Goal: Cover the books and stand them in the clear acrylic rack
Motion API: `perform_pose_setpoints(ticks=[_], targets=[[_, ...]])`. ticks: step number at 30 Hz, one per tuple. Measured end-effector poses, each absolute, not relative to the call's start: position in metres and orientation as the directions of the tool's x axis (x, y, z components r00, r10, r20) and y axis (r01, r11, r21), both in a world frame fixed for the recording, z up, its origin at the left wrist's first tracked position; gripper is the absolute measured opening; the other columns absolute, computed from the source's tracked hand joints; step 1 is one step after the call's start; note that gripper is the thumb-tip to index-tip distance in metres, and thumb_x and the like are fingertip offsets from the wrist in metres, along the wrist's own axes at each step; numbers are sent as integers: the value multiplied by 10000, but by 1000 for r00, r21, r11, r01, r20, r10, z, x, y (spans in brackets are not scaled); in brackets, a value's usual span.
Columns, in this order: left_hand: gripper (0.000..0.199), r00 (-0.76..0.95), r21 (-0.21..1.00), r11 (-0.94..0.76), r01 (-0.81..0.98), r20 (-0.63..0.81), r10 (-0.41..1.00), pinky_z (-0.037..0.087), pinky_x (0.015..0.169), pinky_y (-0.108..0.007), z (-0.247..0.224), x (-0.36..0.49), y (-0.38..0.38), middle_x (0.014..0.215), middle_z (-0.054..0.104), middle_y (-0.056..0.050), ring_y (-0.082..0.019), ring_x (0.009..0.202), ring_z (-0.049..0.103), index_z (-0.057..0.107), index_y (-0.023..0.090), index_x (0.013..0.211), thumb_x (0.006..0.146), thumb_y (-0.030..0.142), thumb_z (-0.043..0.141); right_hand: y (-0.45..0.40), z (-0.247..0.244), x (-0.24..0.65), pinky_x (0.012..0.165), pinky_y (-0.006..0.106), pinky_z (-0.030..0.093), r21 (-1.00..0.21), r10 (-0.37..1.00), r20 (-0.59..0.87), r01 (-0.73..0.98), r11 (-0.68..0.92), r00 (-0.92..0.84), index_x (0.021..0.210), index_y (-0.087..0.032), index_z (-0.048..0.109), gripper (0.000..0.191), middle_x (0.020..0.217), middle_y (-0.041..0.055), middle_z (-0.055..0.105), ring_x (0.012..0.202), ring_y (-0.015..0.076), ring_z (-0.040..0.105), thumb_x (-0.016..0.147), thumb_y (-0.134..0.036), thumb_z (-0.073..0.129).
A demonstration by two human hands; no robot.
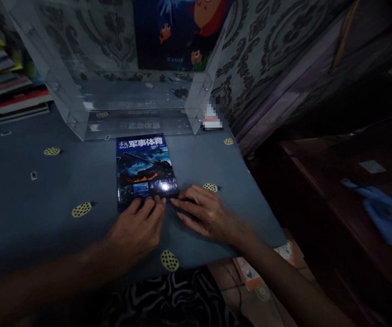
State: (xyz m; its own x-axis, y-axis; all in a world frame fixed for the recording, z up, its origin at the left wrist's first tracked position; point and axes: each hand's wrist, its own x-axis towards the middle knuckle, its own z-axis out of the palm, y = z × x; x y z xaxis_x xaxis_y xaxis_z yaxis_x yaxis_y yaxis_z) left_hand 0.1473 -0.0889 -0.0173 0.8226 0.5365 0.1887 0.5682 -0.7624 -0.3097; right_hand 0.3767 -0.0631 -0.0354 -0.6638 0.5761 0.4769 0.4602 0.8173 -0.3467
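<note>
A dark blue book (144, 165), with a tank scene and white Chinese characters on its cover, lies on the cloth-covered table. The curled fingers of my left hand (141, 222) rest over its near edge and grip it there; the thumb side faces right. At the book's near right corner is my right hand (204, 211). Its fingers point left, with a gap between thumb and fingers, and the fingertips are at the corner. Just beyond the book's far edge stands a clear acrylic rack (131, 97).
A large picture book (178, 41) with orange fish stands in the rack. Piled books (15, 86) lie at the far left. A blurred white item (212, 119) sits right of the rack. The table's right edge drops to a dark area with a blue cloth (386, 213).
</note>
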Motion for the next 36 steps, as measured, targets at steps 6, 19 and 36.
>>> perform_pose_setpoints(ticks=[6,19,36], targets=[[372,820,-291,-769,569,128,558,500,849,-380,-17,144,-89,1137,706,-149,-251,998,619,673,69,1243,891,134,570,-64,-35,377,712,356,551,-343,590,430,481,807,-683,1160,-139,666,241,929,90,649,850,203,594,975,-231,542],[427,797,-256,-762,595,60,601,484,893,-402,-21,137,-96,1244,650,-180,-285,1117,572,612,54,1316,904,163,586,-64,-33,376,709,328,520,-329,599,413,501,800,-686,1159,-125,686,258,916,95,636,845,201,572,974,-219,532],[402,781,-296,-731,615,103,615,533,790,-359,-14,130,-102,1160,700,-151,-264,1042,613,668,55,1236,860,86,528,-65,-38,377,727,348,539,-340,604,413,500,797,-682,1169,-133,670,258,968,106,637,881,208,583,973,-236,538]])
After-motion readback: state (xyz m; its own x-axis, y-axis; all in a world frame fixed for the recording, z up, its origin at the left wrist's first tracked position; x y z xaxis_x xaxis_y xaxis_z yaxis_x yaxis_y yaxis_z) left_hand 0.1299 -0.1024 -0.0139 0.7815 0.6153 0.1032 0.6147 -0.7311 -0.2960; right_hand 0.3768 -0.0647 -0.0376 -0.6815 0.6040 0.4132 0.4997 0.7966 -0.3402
